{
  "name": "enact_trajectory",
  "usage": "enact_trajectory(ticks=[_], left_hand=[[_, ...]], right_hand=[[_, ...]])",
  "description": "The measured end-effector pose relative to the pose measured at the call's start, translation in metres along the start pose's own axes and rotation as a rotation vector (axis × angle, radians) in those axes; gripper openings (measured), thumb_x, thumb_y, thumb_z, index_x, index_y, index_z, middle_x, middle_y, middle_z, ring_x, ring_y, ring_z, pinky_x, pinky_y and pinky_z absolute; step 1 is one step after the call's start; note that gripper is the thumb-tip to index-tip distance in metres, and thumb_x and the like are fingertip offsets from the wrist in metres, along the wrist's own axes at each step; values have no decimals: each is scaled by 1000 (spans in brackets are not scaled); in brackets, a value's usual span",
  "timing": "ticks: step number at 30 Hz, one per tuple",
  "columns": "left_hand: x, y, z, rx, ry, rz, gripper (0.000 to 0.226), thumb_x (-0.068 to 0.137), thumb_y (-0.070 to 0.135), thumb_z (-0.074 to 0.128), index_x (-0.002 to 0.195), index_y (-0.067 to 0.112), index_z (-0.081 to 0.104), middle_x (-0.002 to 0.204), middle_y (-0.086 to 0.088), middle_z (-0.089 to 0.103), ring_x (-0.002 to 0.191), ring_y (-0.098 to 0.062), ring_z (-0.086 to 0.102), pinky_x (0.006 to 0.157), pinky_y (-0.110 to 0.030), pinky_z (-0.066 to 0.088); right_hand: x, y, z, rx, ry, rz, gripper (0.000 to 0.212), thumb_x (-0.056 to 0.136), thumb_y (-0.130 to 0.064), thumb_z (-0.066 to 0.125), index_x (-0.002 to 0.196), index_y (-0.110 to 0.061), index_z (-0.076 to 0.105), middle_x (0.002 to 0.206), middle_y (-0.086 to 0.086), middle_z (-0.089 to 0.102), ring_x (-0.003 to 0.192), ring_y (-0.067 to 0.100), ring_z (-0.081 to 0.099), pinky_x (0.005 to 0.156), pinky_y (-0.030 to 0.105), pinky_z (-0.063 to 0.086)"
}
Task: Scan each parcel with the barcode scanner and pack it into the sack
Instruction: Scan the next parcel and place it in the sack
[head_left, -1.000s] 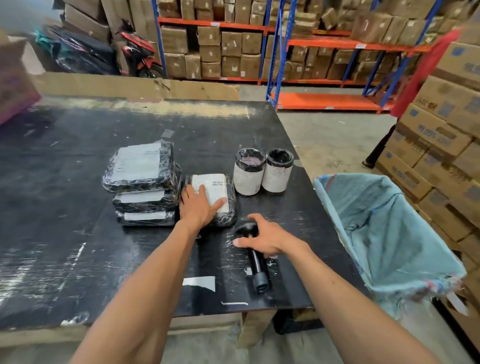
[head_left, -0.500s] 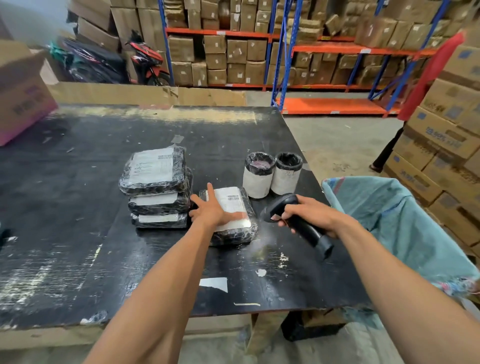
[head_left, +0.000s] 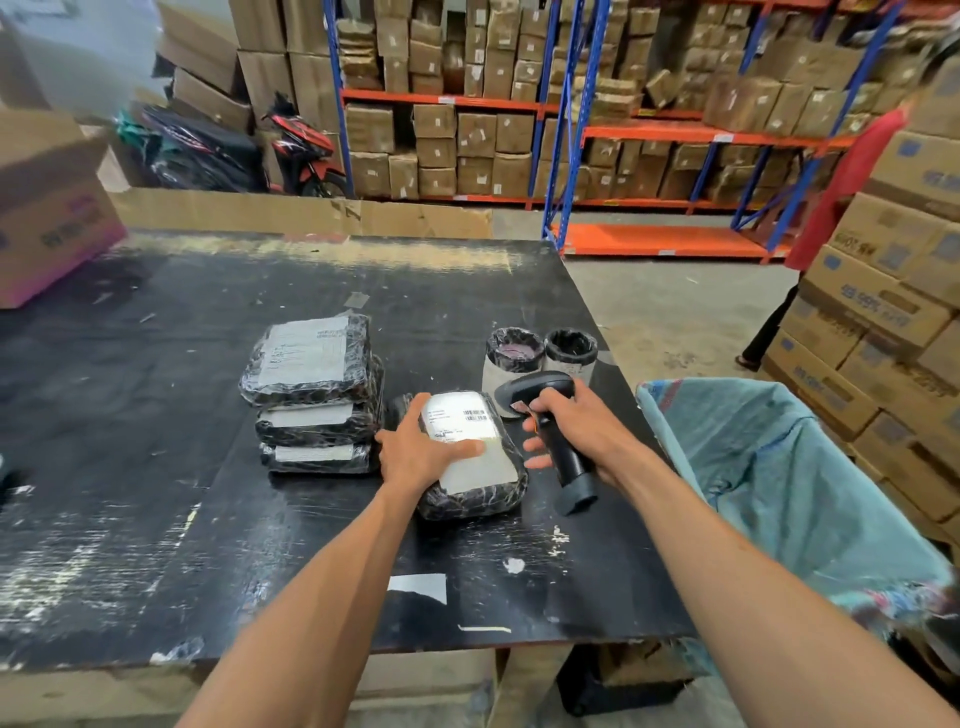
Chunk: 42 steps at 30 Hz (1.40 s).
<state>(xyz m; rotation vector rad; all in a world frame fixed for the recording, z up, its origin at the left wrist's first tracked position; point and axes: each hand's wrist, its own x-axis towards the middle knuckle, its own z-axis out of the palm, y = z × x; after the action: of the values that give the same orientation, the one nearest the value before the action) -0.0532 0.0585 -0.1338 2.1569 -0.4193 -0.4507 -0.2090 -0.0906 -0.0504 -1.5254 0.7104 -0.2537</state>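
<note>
black film wraps the parcel (head_left: 470, 460) lying flat on the bench (head_left: 130, 467), just right of the stack of three parcels (head_left: 314, 395), its white label (head_left: 470, 441) facing up. the left hand (head_left: 421, 452) lies spread on the parcel's left half, thumb across the label, pressing it down rather than pinching it. the right hand (head_left: 582, 426) is clenched on the handle of the barcode scanner (head_left: 545, 426), just right of the parcel, its head tipped left toward the label's far end, where the barcode is printed. the parcel's long axis runs away from the person, slightly skewed; the barcode sits at its far end, uncovered. the scanning grip is the nearer one. the sack (head_left: 779, 493) gapes farther right of the parcel, past the bench edge, so a rightward carry likely follows the scan.
</note>
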Motion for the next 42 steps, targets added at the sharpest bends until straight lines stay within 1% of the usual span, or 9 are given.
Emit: enact_trajectory(ticks=[3, 7, 9, 14, 16, 19, 30, 36, 42], left_hand=[[-10, 1, 1, -66, 48, 43, 110, 49, 62, 92, 143, 53, 36, 131, -14, 41, 110, -30, 45, 95, -36, 41], [-19, 9, -2, -108, 120, 93, 106, 52, 58, 93, 142, 55, 36, 122, -8, 34, 97, -27, 47, 85, -30, 41], [-20, 13, -5, -131, 130, 114, 105, 55, 55, 93, 142, 56, 35, 123, -7, 34, 98, -25, 45, 81, -29, 38], [-19, 20, -5, -131, 152, 124, 103, 54, 55, 94, 139, 58, 36, 124, -7, 34, 96, -27, 49, 78, -29, 39], [-18, 22, -5, -118, 155, 124, 103, 52, 57, 93, 138, 59, 36, 123, -8, 34, 95, -28, 50, 78, -29, 40], [-18, 25, -5, -85, 151, 136, 103, 52, 58, 93, 138, 59, 37, 121, -5, 32, 92, -27, 47, 78, -30, 40], [-24, 26, -2, -85, 148, 181, 102, 53, 56, 93, 138, 58, 37, 123, -6, 33, 90, -27, 51, 77, -31, 41], [-26, 23, -7, -68, 169, 202, 99, 52, 58, 93, 135, 61, 38, 119, -5, 33, 90, -29, 54, 75, -31, 44], [-30, 16, -22, -47, 204, 221, 103, 51, 62, 92, 137, 60, 36, 119, -6, 34, 92, -28, 55, 80, -31, 46]], right_hand=[[3, -4, 8, -64, 32, -27, 20, 100, -24, 58, 117, -17, 48, 96, 15, 65, 60, 24, 63, 54, 37, 57], [4, -5, 15, -92, 92, -87, 43, 98, -53, 63, 126, -25, 47, 95, 11, 69, 54, 19, 56, 47, 31, 49], [2, -8, 16, -106, 93, -120, 46, 100, -58, 60, 129, -25, 46, 89, 9, 66, 55, 20, 55, 46, 30, 48], [-1, -15, 12, -111, 99, -150, 46, 101, -58, 59, 130, -25, 46, 84, 12, 67, 57, 21, 57, 47, 31, 49], [-2, -16, 11, -104, 112, -167, 47, 99, -61, 60, 129, -26, 47, 95, 20, 74, 57, 21, 58, 48, 32, 50], [-6, -19, 8, -95, 117, -191, 47, 98, -62, 62, 128, -27, 49, 108, 22, 77, 56, 21, 59, 49, 33, 51], [-23, -25, 7, -195, 154, -206, 40, 102, -56, 58, 125, -25, 49, 83, 8, 68, 51, 18, 58, 46, 31, 52], [-22, -28, 15, -164, 140, -225, 46, 101, -56, 61, 130, -22, 48, 89, 12, 70, 49, 18, 57, 44, 30, 50], [-19, -26, 27, -105, 131, -239, 51, 100, -57, 63, 135, -23, 46, 94, 14, 70, 51, 20, 58, 45, 30, 50]])
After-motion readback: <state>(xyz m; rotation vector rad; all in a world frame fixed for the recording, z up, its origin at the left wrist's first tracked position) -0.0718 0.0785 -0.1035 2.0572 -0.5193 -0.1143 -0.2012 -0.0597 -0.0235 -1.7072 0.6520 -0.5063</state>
